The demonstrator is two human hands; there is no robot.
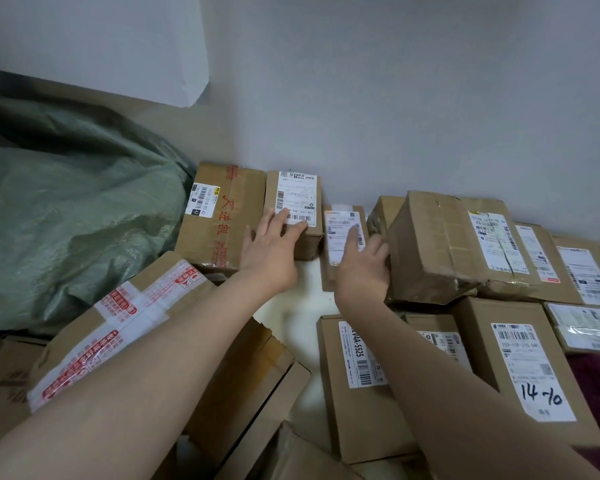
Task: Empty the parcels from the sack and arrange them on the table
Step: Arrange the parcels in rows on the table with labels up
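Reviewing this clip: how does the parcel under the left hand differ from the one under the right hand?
The left-hand parcel, under the left hand, is a tall, thick box; the right-hand parcel, under the right hand, lies low and flat. The left-hand parcel abuts the red-lettered box; the right-hand parcel sits beside the dented box. Both are brown cardboard with white labels, touched by straight fingers.

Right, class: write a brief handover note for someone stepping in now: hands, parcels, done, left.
Left hand: open, fingers flat on the small labelled box by the wall.
Right hand: open, fingertips on the flat parcel beside it.
Done: many parcels lie on the table.
Left: tidy them; check the green sack at left, contents unseen.
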